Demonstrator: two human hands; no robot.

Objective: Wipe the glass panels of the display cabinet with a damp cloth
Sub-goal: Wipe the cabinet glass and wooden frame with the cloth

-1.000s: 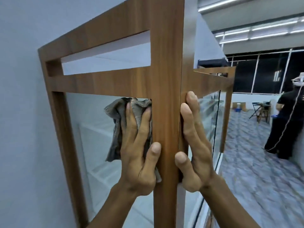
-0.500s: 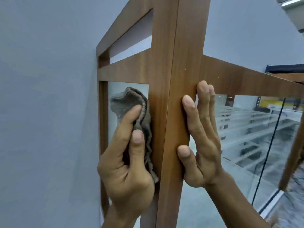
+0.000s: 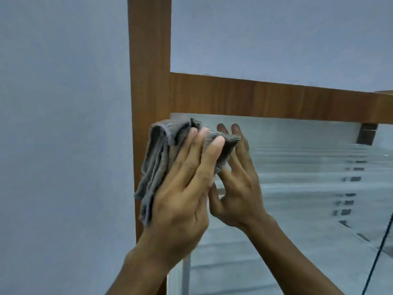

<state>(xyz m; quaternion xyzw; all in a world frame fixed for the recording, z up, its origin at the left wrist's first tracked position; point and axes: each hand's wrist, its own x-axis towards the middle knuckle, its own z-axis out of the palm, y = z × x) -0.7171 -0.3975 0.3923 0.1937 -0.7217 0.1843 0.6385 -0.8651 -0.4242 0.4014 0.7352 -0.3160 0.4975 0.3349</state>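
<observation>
The cloth [image 3: 157, 154] is no longer pressed on the side glass; it is now held by the left hand [image 3: 180, 188] before the front glass panel [image 3: 297, 188]. The right hand [image 3: 238, 188] is taken off the corner post [image 3: 148, 60] and laid, fingers straight, against the cloth's right end.

A plain grey-blue wall [image 3: 53, 103] fills the left side and shows again at the upper right, while a thin black cord [image 3: 379, 251] slants down the lower right edge.
</observation>
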